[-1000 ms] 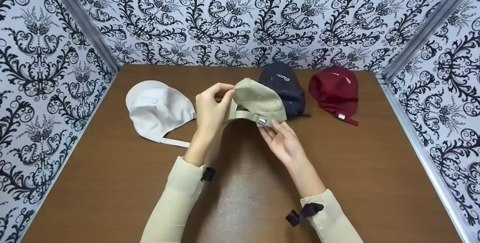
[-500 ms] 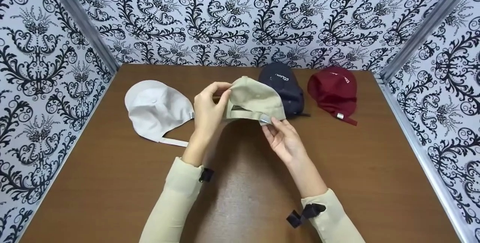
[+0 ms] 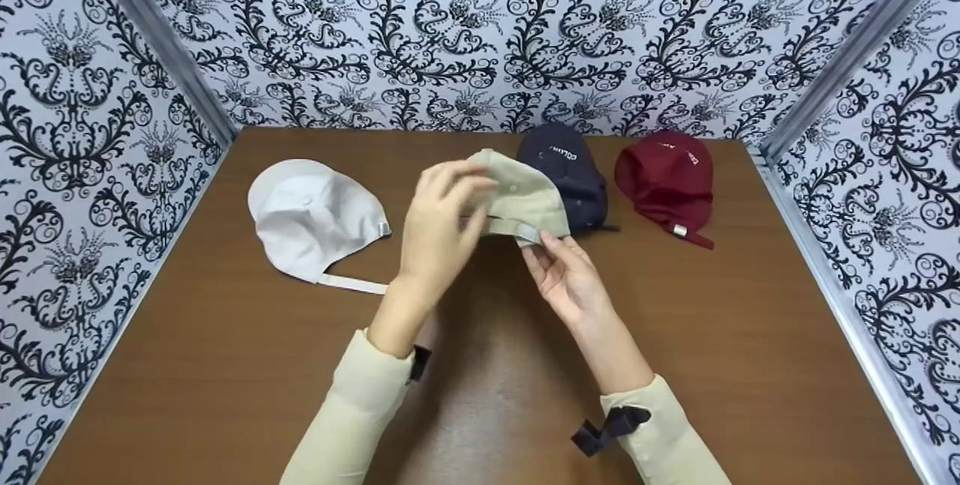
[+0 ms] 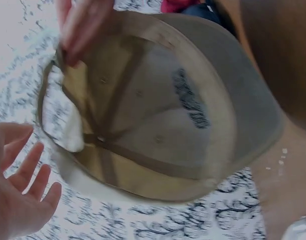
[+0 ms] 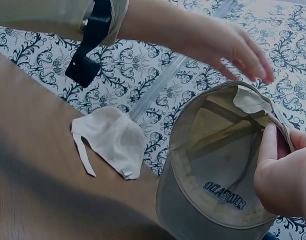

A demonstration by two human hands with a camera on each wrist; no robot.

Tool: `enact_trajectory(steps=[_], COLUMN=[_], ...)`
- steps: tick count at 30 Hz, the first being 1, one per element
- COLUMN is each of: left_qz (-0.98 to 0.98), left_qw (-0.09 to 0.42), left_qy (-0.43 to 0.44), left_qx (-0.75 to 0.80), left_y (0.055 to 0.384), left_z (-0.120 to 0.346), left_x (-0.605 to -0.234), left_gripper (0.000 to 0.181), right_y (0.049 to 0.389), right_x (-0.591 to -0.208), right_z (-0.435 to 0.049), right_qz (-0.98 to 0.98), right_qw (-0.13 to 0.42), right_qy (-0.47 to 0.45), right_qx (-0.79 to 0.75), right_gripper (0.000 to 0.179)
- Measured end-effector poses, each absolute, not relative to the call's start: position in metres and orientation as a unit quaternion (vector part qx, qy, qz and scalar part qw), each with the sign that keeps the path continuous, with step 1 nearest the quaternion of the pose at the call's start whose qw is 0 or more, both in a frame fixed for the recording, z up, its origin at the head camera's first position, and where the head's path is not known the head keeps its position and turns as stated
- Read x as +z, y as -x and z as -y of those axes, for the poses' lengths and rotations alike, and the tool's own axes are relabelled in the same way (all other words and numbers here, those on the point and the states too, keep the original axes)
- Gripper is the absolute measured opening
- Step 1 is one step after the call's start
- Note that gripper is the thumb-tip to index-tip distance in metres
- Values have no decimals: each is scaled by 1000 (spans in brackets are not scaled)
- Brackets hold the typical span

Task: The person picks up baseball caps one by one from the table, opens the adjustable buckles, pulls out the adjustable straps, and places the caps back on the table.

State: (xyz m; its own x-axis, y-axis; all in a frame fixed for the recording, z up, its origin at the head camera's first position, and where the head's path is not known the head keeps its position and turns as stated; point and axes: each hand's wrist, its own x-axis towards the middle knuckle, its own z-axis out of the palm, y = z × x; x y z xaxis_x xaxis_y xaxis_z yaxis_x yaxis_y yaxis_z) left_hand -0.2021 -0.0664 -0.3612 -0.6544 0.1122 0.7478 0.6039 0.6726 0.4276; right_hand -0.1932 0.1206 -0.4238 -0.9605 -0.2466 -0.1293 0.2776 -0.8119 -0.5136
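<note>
A beige baseball cap (image 3: 529,196) is held up above the table, its back strap and metal buckle toward me. My right hand (image 3: 570,279) pinches the cap's rear edge by the buckle, thumb on one side and fingers on the other. In the right wrist view the cap's inside (image 5: 218,165) shows, with dark stitching on the front panel. My left hand (image 3: 446,230) is beside the cap with its fingers loosely bent and holding nothing. The left wrist view shows the left hand (image 4: 25,185) apart from the strap, fingers spread.
A white cap (image 3: 315,215) lies on the left of the brown table (image 3: 225,380), strap undone. Behind the beige cap lies a navy cap (image 3: 566,166), with a red cap (image 3: 667,178) to its right. Patterned walls (image 3: 465,35) enclose the back and sides.
My left hand has let go of the beige cap and moved slightly right, in front of it. The right hand keeps its grip at the buckle, and the cap has turned slightly.
</note>
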Motion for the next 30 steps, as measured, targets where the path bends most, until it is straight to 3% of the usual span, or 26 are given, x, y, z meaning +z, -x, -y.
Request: enact_trajectory(steps=[8,22,30], left_qz=[858,864,869], left_qw=[374,420,410], left_qy=[268,232,213], left_qx=[-228,-154,-174], left_y=[182,176,179], left_z=[46,31,30], left_x=[-361,-385,-394], left_gripper=[14,19,20], right_y=[193,192,191], right_x=[-424,-426,-425], right_z=[-117,-114,-113], right_qz=[-276,-277,-276], right_qw=[131,123,117], right_qy=[-42,-46,-57], right_qx=[-951,-952,-952], right_gripper=[14,18,16])
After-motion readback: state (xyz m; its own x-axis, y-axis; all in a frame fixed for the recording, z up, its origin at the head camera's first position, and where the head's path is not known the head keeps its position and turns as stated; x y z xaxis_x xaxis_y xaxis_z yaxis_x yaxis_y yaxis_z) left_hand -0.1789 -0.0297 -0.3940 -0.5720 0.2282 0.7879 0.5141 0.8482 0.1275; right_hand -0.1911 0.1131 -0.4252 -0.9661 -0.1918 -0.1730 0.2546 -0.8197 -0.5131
